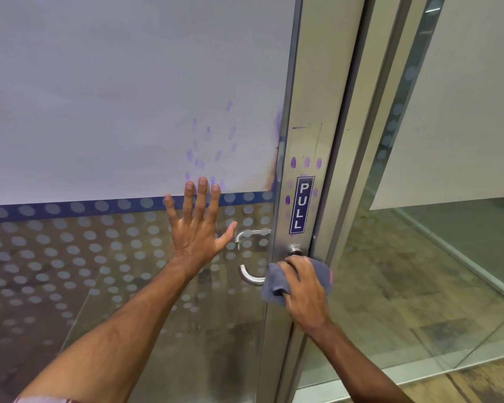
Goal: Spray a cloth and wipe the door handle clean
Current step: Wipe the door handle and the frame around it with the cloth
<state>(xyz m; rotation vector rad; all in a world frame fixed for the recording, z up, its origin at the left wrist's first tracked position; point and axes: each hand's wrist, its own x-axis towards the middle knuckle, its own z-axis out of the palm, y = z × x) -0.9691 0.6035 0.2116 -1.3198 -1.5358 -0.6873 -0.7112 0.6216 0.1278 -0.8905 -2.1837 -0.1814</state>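
My right hand (pixel 304 289) grips a bunched grey-blue cloth (pixel 274 286) and presses it over the near door handle on the metal door stile. Only the handle's curved steel end (pixel 249 277) sticks out left of the cloth. A round lock cylinder (pixel 295 250) sits just above my fingers. My left hand (pixel 197 228) lies flat on the glass door panel (pixel 99 257), fingers spread, holding nothing. Through the glass, a second handle (pixel 249 235) on the far side shows beside my left thumb. No spray bottle is in view.
A blue PULL sticker (pixel 301 205) is on the stile (pixel 312 126) above the lock. Purple fingerprint smudges (pixel 213 144) mark the frosted film and stile. A fixed glass wall (pixel 419 257) stands to the right, with the door frame (pixel 370 112) between.
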